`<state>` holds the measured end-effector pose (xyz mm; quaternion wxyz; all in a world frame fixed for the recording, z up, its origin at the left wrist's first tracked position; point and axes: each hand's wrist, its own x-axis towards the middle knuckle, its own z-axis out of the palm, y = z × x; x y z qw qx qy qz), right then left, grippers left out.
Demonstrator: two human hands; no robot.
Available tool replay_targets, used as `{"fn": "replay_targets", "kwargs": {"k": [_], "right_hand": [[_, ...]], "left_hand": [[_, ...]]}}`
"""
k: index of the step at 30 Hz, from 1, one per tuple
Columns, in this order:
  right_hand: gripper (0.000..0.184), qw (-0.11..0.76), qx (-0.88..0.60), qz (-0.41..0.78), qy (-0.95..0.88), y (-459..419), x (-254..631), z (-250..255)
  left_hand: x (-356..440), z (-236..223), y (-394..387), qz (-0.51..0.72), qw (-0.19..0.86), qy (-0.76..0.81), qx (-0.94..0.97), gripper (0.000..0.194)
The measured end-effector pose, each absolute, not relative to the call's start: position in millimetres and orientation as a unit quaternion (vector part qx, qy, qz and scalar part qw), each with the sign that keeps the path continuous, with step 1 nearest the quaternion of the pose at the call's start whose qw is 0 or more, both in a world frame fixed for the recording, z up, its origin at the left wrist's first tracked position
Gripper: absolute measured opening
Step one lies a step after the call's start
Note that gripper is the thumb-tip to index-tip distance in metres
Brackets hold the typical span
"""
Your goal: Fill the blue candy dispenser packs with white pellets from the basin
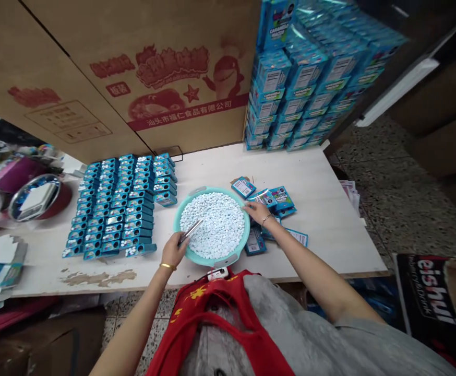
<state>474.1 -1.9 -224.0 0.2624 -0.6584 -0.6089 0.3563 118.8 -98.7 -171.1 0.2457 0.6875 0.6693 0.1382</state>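
Note:
A turquoise basin (178, 219) in front of me holds a heap of small white candies (214, 222). My left hand (173, 249) is closed around a slim silvery metal tool (191, 232), whose tip reaches over the candies from the left rim. My right hand (257, 213) is at the basin's right rim, fingers stretched out and close to the blue candy packets (263, 198). Whether its fingertips touch the rim or a packet, I cannot tell. Several more packets lie loosely stacked under and beside that wrist, including a flat box (243, 186) behind the basin.
Rows of small blue boxes (118, 203) with round openings stand left of the basin. Wrapped blue packs (298, 99) are piled high at the back right. A large cardboard carton (165, 68) backs the white table (330, 230). A red bowl (58, 201) stands far left.

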Motion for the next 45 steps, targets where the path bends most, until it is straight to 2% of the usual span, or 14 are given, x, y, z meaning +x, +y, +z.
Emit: {"fn": "replay_targets", "kwargs": {"k": [5,8,10,13,15,19,22,25,28,31,35,39,45], "right_hand": [[0.067,0.284,-0.761,0.218,-0.541,-65.3,574.3,-226.2],[0.099,0.169,-0.761,0.194,-0.595,-116.4,613.2,-252.1],[0.106,0.102,-0.711,0.212,-0.662,-138.2,619.7,-271.1],[0.091,0.074,-0.686,0.239,-0.683,-149.9,617.1,-288.0],[0.082,0.112,-0.681,0.263,-0.674,-152.9,619.2,-290.0],[0.083,0.308,-0.649,0.322,-0.617,-167.8,629.7,-275.4],[0.088,0.441,-0.619,0.428,-0.489,-177.8,619.9,-249.6],[0.072,0.513,-0.536,0.591,-0.317,-173.9,591.2,-215.9],[0.053,0.53,-0.448,0.699,-0.172,-160.1,558.8,-184.4],[0.056,0.531,-0.412,0.731,-0.114,-148.1,535.3,-165.5],[0.06,0.518,-0.442,0.718,-0.144,-140.2,521.9,-160.4],[0.071,0.523,-0.456,0.693,-0.196,-130.2,520.9,-158.6],[0.058,0.486,-0.43,0.728,-0.221,-112.3,525.0,-147.1]], "left_hand": [[140.9,-172.7,-119.8,0.181,0.252,0.678,0.666,0.033],[155.0,-174.7,-134.7,0.189,0.257,0.694,0.646,0.035],[167.8,-174.2,-142.1,0.181,0.257,0.7,0.641,0.036],[187.9,-168.7,-146.7,0.158,0.256,0.698,0.65,0.034],[197.8,-163.3,-146.7,0.146,0.257,0.694,0.657,0.033],[202.8,-155.8,-146.2,0.125,0.249,0.688,0.67,0.033],[194.1,-153.4,-146.6,0.09,0.242,0.677,0.689,0.032],[177.5,-145.6,-145.2,0.045,0.244,0.659,0.71,0.033],[158.9,-128.3,-141.5,-0.007,0.236,0.645,0.727,0.035],[148.2,-110.4,-138.6,-0.096,0.215,0.618,0.75,0.029],[161.1,-109.4,-139.3,-0.178,0.203,0.617,0.739,0.019],[196.5,-134.6,-139.6,-0.145,0.247,0.678,0.677,0.018],[238.7,-175.7,-127.0,-0.069,0.267,0.724,0.632,0.019]]}}
